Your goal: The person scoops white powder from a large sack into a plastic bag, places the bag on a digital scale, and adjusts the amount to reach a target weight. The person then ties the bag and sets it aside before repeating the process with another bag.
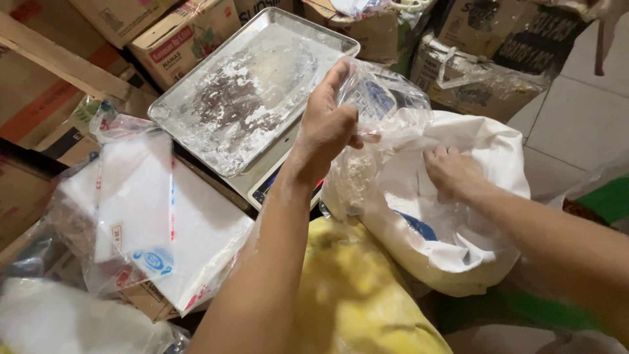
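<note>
Head view: one frame, looking down.
Left hand (327, 128): dusted white, pinching the mouth of one clear plastic bag (377, 105), held up above the sack.
Right hand (452, 172): fingers curled down inside the open white sack (458, 229); what they grip cannot be told.
Step, as judged: filling the bag with white powder; next calls for keeping the mouth wide.
Scale (275, 174): one, carrying one floury metal tray (196, 118).
Flat bag packs (151, 216): one stack, left.
Cardboard boxes (177, 39): several, behind.

A clear plastic bag (383, 105) is hanging open and crumpled, dusted with white powder, over the white sack's (485, 164) open mouth.
</note>
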